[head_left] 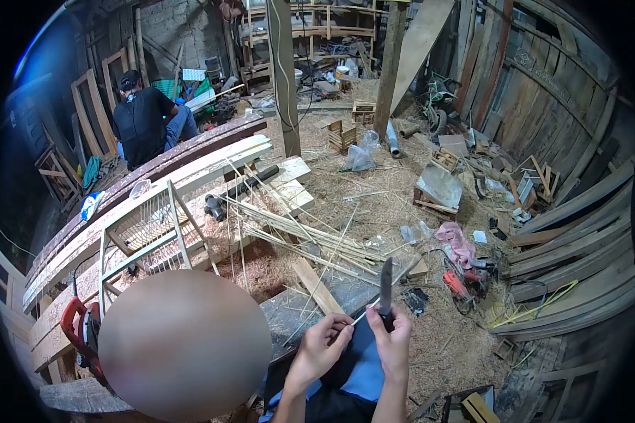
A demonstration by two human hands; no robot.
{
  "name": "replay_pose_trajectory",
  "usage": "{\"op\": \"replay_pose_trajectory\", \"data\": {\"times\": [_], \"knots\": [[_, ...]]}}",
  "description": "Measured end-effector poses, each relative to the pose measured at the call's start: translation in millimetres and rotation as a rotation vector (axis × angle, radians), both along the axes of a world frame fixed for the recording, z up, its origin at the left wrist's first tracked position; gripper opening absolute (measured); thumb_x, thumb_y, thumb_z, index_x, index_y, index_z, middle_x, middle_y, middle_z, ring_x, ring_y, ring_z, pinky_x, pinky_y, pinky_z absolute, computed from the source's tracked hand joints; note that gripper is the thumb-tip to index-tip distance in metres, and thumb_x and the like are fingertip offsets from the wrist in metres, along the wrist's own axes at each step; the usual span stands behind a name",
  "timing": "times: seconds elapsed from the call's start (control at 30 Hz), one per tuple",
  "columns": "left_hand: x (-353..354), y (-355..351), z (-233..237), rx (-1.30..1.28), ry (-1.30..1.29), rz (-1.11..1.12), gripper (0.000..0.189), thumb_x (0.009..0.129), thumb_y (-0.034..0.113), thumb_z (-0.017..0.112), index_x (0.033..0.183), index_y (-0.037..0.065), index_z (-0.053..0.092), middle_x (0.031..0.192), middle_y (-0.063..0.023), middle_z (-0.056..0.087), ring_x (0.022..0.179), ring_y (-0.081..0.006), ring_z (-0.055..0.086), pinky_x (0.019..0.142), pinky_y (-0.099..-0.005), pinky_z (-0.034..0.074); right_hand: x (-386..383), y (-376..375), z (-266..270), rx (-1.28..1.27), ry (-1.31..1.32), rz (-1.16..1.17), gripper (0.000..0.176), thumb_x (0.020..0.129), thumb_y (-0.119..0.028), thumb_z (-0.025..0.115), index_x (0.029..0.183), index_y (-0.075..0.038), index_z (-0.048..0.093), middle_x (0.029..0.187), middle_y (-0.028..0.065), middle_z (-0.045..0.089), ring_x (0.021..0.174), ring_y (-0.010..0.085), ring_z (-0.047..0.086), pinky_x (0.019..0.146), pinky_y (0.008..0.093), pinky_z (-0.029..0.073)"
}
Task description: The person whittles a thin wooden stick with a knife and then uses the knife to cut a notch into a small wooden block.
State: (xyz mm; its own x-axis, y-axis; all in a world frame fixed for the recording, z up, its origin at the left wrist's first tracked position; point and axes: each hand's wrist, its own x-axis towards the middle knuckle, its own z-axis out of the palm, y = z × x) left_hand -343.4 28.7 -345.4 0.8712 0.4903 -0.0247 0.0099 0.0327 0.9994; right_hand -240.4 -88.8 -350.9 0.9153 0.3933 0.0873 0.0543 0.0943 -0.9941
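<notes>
My right hand (392, 340) is closed round the dark handle of a knife (386, 283), whose blade points up and away from me. In my left hand (320, 350), a thin pale wooden stick (360, 316) is pinched between thumb and fingers. It slants up to the right toward the knife, overlapping its handle end in this view. Both hands are over my lap, above dark and blue clothing (363, 384). Just beyond them, a bundle of similar thin sticks (296, 229) lies across the bench (279, 310).
A slatted wooden frame (173, 233) rests on planks at the left, near a red power tool (77, 328). A large blurred patch hides the lower left. Another person (144, 120) sits at the back left. Red tools (462, 282) lie on the shaving-strewn floor at right, beside stacked boards (578, 247).
</notes>
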Motion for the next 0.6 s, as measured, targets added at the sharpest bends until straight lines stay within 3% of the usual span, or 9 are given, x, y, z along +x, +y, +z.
{"op": "replay_pose_trajectory", "data": {"times": [0.07,0.13,0.2,0.3,0.37,0.4,0.5,0.6], "knots": [[2,-1,1,-0.138,-0.132,-0.023,0.025,0.1,0.007,0.061,0.119,-0.009,0.06,0.09,-0.0048,0.066,0.084,-0.0068,0.06,0.075,-0.0218,0.05,-3,2,2,0.024,-0.025,0.046,0.021,0.093,-0.019,0.076,0.1,0.0,0.068,0.083,-0.0024,0.067,0.076,0.0029,0.057,0.069,0.0208,0.045],[3,-1,9,-0.186,-0.134,-0.033,0.026,0.1,0.008,0.061,0.121,-0.008,0.06,0.091,-0.0048,0.067,0.082,-0.0061,0.059,0.073,-0.0209,0.048,-8,2,10,0.068,0.134,0.231,0.024,0.094,-0.021,0.075,0.102,0.0,0.068,0.085,-0.0015,0.068,0.079,0.0038,0.06,0.072,0.0211,0.048],[2,0,11,-0.231,-0.136,-0.039,0.028,0.1,0.009,0.061,0.123,-0.007,0.06,0.092,-0.0049,0.067,0.081,-0.0053,0.058,0.07,-0.0199,0.046,-6,0,8,0.074,0.088,0.248,0.029,0.094,-0.025,0.075,0.107,0.001,0.068,0.091,0.0016,0.069,0.084,0.0058,0.062,0.075,0.0227,0.05],[2,1,5,-0.296,-0.18,-0.007,0.032,0.1,0.011,0.062,0.127,-0.006,0.06,0.094,-0.0046,0.068,0.077,-0.0042,0.055,0.065,-0.0193,0.042,-7,-1,11,0.065,-0.012,0.195,0.039,0.095,-0.033,0.073,0.11,0.003,0.068,0.097,0.0044,0.07,0.089,0.0103,0.064,0.077,0.0263,0.05],[1,6,3,-0.299,-0.144,0.025,0.03,0.101,0.011,0.061,0.125,-0.007,0.061,0.096,-0.0049,0.068,0.084,-0.0094,0.063,0.077,-0.0244,0.052,-4,0,3,-0.018,-0.235,0.129,0.047,0.095,-0.042,0.069,0.11,0.003,0.068,0.097,0.0081,0.071,0.091,0.0177,0.066,0.079,0.031,0.051],[0,9,1,-0.299,-0.145,0.025,0.03,0.101,0.011,0.061,0.125,-0.007,0.061,0.096,-0.0049,0.068,0.084,-0.0094,0.063,0.077,-0.0244,0.052,-4,0,4,-0.018,-0.236,0.129,0.047,0.095,-0.042,0.069,0.11,0.003,0.068,0.097,0.0081,0.071,0.091,0.0177,0.066,0.079,0.031,0.051],[-2,10,-2,-0.281,-0.082,0.049,0.029,0.101,0.01,0.062,0.123,-0.007,0.063,0.098,-0.0068,0.07,0.085,-0.0099,0.064,0.078,-0.0241,0.053,-10,3,17,-0.261,-0.408,0.143,0.044,0.096,-0.043,0.065,0.107,0.0,0.07,0.089,0.0123,0.066,0.083,0.0308,0.063,0.075,0.038,0.048],[-2,5,5,-0.27,-0.232,0.095,0.028,0.1,0.008,0.062,0.123,-0.007,0.064,0.1,-0.009,0.072,0.089,-0.0107,0.066,0.08,-0.0248,0.054,-15,11,16,-0.334,-0.553,0.107,0.045,0.096,-0.044,0.064,0.107,-0.001,0.07,0.085,0.0116,0.063,0.079,0.0315,0.06,0.073,0.0397,0.046]]}}
